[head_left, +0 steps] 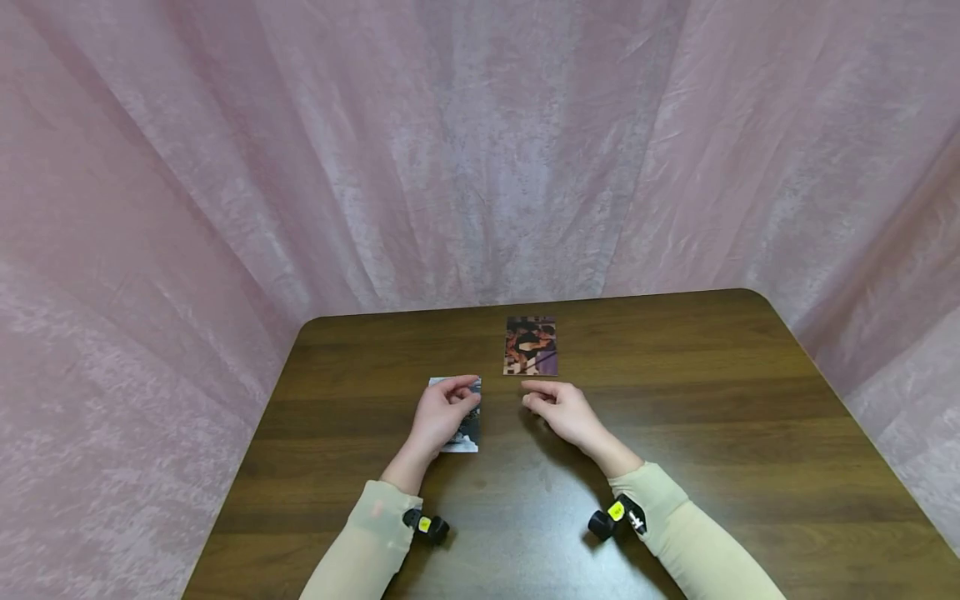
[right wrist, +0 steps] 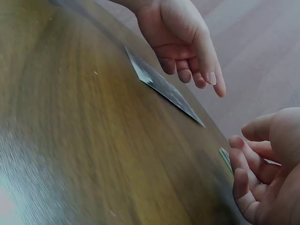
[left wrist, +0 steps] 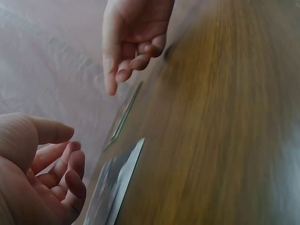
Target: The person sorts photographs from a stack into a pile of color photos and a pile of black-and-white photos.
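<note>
Left hand (head_left: 442, 414) hovers loosely curled, holding nothing, over grey-white photo card (head_left: 467, 433) on dark wood counter (head_left: 712, 400); right hand (head_left: 562, 408) likewise empty, dark reddish photo card (head_left: 531, 345) just beyond. Flat card may slide when pinched.

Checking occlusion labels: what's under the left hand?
A photo card lies flat on the wooden table beneath the left hand. Only its far and right edges show; the rest is covered. The wrist views suggest the hand hovers, without touching.
</note>
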